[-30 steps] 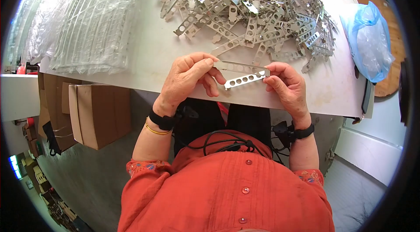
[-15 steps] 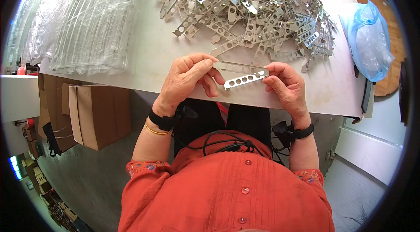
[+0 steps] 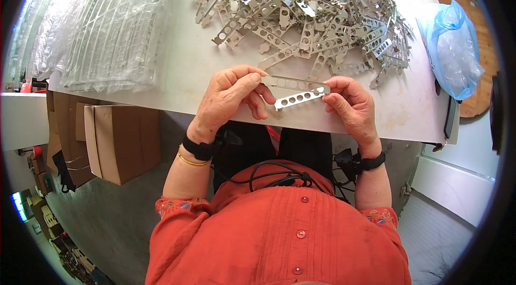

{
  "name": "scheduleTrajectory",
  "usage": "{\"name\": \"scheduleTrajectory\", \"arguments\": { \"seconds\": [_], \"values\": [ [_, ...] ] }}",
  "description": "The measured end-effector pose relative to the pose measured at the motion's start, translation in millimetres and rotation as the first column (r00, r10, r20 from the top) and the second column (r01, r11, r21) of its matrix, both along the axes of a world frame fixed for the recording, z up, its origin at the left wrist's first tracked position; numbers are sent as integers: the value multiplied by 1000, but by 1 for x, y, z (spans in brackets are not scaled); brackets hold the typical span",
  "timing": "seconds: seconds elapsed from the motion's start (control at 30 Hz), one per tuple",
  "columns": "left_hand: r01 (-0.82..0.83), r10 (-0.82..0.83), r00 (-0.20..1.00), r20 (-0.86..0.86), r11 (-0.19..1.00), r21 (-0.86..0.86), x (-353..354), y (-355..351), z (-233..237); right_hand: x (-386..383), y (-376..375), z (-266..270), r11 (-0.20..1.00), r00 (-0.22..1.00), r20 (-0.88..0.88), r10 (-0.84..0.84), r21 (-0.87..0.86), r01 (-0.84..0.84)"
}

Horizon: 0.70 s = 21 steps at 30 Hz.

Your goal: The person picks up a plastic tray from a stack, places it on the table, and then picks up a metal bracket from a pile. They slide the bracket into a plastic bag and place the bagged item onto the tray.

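Observation:
Two slim metal brackets with rows of round holes are in front of me, above the table's near edge. My left hand (image 3: 230,95) is closed, thumb and forefinger pinching the left end of the farther bracket (image 3: 294,83); its other fingers curl loosely below. My right hand (image 3: 352,106) is closed in a pinch on the right end of the nearer, brighter bracket (image 3: 301,99), whose left end tilts down towards me. Both brackets meet at the right fingertips, which hide their ends. Beyond the hands lies a big heap of similar brackets (image 3: 306,32).
Clear plastic trays (image 3: 110,43) in wrapping are stacked on the table (image 3: 183,64) at the left. A blue plastic bag (image 3: 454,51) hangs at the right edge, before a round wooden stool top (image 3: 486,59). Cardboard boxes (image 3: 126,142) stand on the floor at left.

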<state>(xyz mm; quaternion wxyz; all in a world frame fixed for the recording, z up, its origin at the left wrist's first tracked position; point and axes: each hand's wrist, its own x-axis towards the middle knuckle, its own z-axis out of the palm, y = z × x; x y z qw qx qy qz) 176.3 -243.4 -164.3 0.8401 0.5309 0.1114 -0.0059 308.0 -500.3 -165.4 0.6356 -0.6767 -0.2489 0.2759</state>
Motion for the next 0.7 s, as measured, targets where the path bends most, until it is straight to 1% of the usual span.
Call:
{"name": "scheduleTrajectory", "arguments": {
  "seconds": [0.2,0.37,0.43,0.57,0.63,0.7],
  "values": [
    [-31,33,998,-45,999,41,1,-4,2,-1,0,1,1000,1000,-4,5,2,-5],
    [-26,28,999,-24,996,82,2,-4,1,-1,1,2,1000,1000,-4,12,12,-12],
    [-29,31,999,-20,995,95,2,-5,1,-1,1,2,998,1000,2,29,61,-29],
    [-38,40,999,-14,992,123,1,-4,2,-3,1,3,998,1000,-8,21,64,-21],
    [-34,36,999,-13,990,135,1,-4,3,-1,0,-1,993,999,10,47,110,-48],
    [-43,42,999,7,992,117,2,-3,1,-3,2,1,992,999,23,42,120,-45]
  ]
}}
